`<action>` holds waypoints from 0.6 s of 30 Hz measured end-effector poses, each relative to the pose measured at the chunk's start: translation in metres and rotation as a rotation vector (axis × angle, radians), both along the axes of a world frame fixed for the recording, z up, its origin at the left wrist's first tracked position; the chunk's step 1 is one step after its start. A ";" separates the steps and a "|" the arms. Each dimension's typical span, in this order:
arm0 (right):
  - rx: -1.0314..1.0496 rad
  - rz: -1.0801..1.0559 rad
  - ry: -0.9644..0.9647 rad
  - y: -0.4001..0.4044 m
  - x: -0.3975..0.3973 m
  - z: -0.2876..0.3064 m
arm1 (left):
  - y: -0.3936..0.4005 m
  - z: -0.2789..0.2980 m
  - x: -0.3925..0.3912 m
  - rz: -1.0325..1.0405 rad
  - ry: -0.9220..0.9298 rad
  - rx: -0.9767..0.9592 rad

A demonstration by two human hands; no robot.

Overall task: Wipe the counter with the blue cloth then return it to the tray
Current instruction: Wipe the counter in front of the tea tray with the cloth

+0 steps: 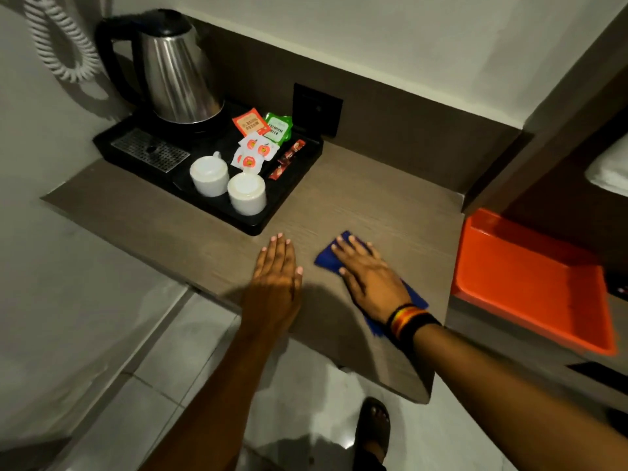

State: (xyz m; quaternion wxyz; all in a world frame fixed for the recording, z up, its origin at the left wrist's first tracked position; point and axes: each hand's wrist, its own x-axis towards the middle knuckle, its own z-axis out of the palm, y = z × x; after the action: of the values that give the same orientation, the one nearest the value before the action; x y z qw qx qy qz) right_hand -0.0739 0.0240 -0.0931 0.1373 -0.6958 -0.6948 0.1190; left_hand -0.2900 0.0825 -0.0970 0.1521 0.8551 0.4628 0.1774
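The blue cloth [327, 258] lies flat on the brown wooden counter [367, 198], near its front right part. My right hand [368, 277] presses down on the cloth with fingers spread, covering most of it; blue edges show past the fingertips and by the wrist. My left hand [277, 277] rests flat and open on the counter just left of the cloth, holding nothing. The orange tray [530, 287] sits empty to the right, on a lower surface beside the counter.
A black tray [299, 185] at the back left of the counter holds a steel kettle [176, 73], two upturned white cups [209, 175], and several sachets [255, 144]. A dark wall socket [317, 108] sits behind. Tiled floor and my sandalled foot [373, 426] lie below.
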 end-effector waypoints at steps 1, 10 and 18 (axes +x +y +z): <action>-0.015 0.053 0.004 -0.011 0.008 0.000 | 0.003 -0.001 0.003 -0.002 0.016 -0.018; 0.023 -0.401 -0.006 0.113 0.116 0.006 | 0.005 -0.008 0.002 0.009 -0.070 -0.078; 0.031 -0.076 0.052 0.125 0.010 0.004 | 0.009 -0.011 0.005 -0.003 -0.064 -0.068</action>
State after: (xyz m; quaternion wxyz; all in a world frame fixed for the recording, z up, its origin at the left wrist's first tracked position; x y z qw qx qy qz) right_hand -0.0637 0.1486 -0.0893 0.1704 -0.7163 -0.6658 0.1211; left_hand -0.2846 0.0917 -0.1079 0.1963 0.8439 0.4622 0.1886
